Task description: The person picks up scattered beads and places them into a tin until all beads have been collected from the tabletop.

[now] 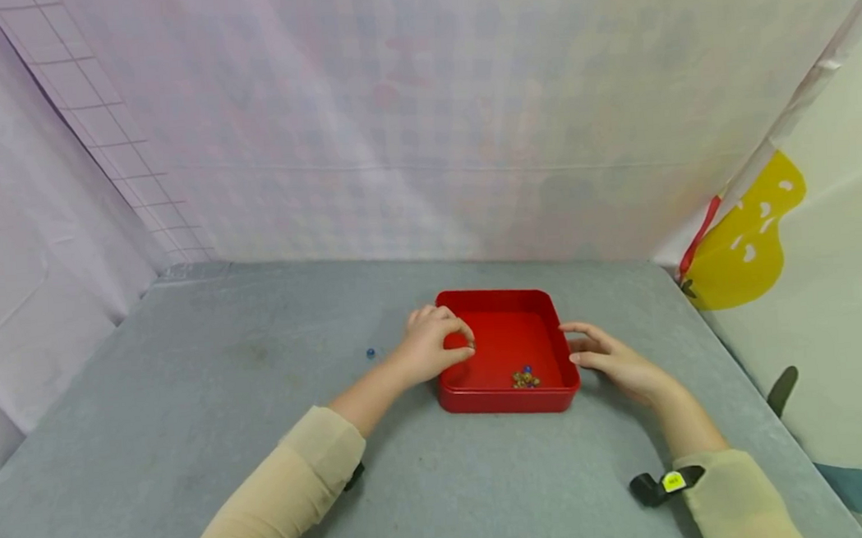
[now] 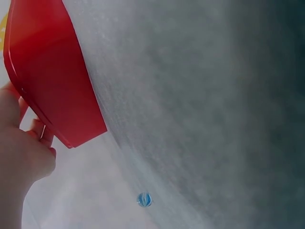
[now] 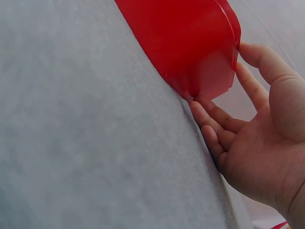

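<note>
A shallow red box (image 1: 509,402) stands on the grey table, and several small gold-brown and blue marbles (image 1: 525,378) lie together in its near right part. My left hand (image 1: 436,344) reaches over the box's left rim. Its thumb and forefinger pinch something tiny that looks like a marble, mostly hidden by the fingertips. Along the right wall, my right hand (image 3: 267,129) touches the box with loosely extended fingertips. A single blue marble (image 1: 370,352) lies on the table left of the box; in the left wrist view this marble (image 2: 144,200) looks clear with blue streaks.
The grey table (image 1: 188,415) extends around the box. Behind it hangs a pale checked curtain (image 1: 393,140), and a white cloth with a yellow print (image 1: 749,258) hangs on the right. A black wrist camera (image 1: 655,487) sits at the right sleeve.
</note>
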The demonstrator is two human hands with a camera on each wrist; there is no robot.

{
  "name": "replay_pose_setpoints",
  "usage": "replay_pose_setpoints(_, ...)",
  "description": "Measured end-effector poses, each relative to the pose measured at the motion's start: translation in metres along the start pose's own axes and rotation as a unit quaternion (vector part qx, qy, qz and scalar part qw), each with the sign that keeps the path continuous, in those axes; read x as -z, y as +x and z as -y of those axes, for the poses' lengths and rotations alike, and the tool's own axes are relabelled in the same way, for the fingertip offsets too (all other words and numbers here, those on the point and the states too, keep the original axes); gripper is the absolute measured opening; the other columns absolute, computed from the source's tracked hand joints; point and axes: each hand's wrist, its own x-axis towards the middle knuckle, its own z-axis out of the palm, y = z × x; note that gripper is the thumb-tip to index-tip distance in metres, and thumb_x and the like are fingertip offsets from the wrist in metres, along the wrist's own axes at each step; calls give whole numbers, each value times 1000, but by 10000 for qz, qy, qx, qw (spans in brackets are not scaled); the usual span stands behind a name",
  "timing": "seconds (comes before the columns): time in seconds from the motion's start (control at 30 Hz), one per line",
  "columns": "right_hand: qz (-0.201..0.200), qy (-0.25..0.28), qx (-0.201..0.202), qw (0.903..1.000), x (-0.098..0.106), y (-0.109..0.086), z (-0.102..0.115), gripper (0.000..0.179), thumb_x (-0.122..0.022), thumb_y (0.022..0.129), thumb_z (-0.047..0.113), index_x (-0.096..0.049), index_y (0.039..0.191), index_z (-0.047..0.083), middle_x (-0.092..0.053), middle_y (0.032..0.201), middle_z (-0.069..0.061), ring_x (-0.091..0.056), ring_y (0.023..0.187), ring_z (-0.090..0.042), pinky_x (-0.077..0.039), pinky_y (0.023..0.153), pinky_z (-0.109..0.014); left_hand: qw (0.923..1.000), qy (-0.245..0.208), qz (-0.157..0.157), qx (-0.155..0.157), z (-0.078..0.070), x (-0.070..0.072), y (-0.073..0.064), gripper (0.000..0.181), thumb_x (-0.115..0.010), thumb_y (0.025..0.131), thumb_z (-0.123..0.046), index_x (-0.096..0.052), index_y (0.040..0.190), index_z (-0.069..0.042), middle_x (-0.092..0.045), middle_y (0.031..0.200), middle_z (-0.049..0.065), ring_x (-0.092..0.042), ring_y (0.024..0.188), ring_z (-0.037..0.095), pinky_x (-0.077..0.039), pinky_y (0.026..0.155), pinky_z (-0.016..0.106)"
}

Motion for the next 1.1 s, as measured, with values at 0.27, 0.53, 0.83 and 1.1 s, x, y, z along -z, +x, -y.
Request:
replay_pose_setpoints(0.27, 9, -30, 13, 10000, 2, 0, -1, 54, -56, 98, 18, -33, 144, 3, -40, 138, -30, -45, 120, -31, -24, 103, -55, 10000, -87, -8, 46, 2, -1, 0, 9, -71, 88, -26, -70, 95, -20, -55, 99, -1, -44, 100, 16, -28, 95, 42)
replay_pose_setpoints(0.53, 28, -32, 43, 10000, 2, 1, -1, 54, -56, 97, 18, -33, 143, 2, -41, 138, -30, -48, 117, -26, -25, 102, -54, 10000, 27, 6, 66, 2, -3, 0, 11, -72, 87, -26, -71, 95, -20, -54, 99, -3, -44, 101, 16, -27, 97, 42)
replay_pose_setpoints(0.83, 31, 1, 38, 10000, 1, 0, -1, 54, -56, 98, 17, -32, 143, 2, -40, 138, -30, -47, 118, -27, -25, 103, -55, 10000, 36, 13, 77, 2, -2, 0, 12, -72, 87, -26, -71, 97, -19, -55, 100, -1, -44, 101, 17, -27, 97, 42)
replay_pose_setpoints(1.1, 51, 31, 42, 10000, 0, 0, 0, 54, -56, 98, 17, -32, 143, 2, -40, 138, -30, -45, 120, -31, -23, 103, -57, 9999, 10, 45, 102, 2, -1, -2, 17, -71, 88, -27, -71, 101, -17, -55, 102, -1, -44, 103, 17, -27, 97, 42)
